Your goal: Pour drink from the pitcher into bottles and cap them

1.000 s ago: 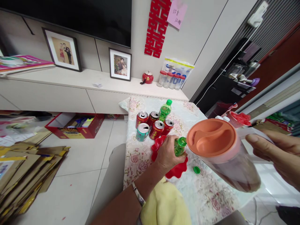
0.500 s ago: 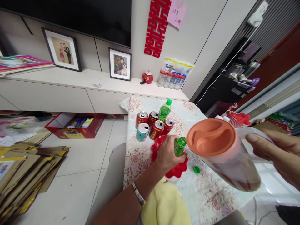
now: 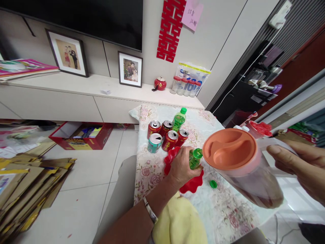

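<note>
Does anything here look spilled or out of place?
I see no spill. A green cap lies loose on the tablecloth, off the open bottle in the left hand. Cardboard lies untidily heaped on the floor.

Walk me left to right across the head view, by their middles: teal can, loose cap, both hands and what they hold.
Teal can, left hand, open green bottle, loose green cap, orange-lidded pitcher, right hand.

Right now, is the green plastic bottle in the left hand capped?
No: the plastic bottle is open on top, and a green cap lies on the floral tablecloth.
</note>
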`<state>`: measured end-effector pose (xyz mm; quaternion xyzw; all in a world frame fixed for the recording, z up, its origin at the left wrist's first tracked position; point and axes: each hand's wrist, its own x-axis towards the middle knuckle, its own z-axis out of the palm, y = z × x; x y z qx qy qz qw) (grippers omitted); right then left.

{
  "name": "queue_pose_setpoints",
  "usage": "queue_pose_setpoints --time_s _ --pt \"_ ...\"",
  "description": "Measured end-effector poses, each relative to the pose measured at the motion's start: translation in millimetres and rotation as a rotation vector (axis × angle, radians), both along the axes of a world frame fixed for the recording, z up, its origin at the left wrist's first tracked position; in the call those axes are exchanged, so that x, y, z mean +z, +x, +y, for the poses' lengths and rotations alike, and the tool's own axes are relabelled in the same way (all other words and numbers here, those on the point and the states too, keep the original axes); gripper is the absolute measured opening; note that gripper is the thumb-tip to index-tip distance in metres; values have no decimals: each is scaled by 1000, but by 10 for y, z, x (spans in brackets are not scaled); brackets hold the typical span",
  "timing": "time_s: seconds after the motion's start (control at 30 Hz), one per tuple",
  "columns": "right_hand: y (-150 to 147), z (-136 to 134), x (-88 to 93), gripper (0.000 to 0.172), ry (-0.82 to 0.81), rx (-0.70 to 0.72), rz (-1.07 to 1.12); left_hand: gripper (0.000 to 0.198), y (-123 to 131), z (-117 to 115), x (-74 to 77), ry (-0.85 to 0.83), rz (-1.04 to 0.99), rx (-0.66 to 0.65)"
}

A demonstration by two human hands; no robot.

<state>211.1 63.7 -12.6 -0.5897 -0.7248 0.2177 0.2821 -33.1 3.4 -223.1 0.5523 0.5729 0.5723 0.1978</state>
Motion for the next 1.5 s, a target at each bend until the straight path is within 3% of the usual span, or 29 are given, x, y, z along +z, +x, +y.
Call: queue_pose_setpoints --time_s 1.5 --pt "-18 -17 26 61 25 -8 4 53 3 5 -8 28 31 14"
